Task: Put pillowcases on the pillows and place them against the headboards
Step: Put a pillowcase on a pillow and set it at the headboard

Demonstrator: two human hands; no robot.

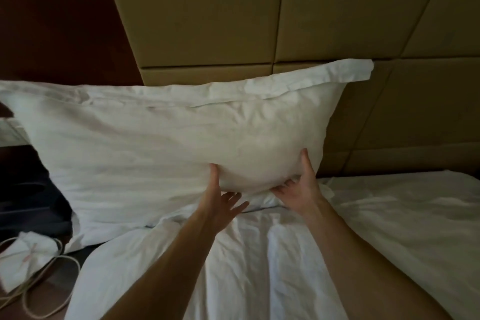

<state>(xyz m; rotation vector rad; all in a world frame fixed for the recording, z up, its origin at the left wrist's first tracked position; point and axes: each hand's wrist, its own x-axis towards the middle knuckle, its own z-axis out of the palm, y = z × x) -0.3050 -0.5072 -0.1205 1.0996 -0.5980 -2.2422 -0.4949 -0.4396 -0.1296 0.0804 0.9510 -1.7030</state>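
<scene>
so pillow (pixel 168 143), already cased, stands upright on the bed (pixel 285 254) against the headboard (pixel 207 8); right hand (pixel 298 189) pinches its lower edge with curled fingers, left hand (pixel 223 199) splayed loose underneath, likely propping it flush.

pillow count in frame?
1: white cased pillow leaning on the tan padded headboard, left hand and right hand at its lower edge. Rumpled white bedding below may hide another.
</scene>
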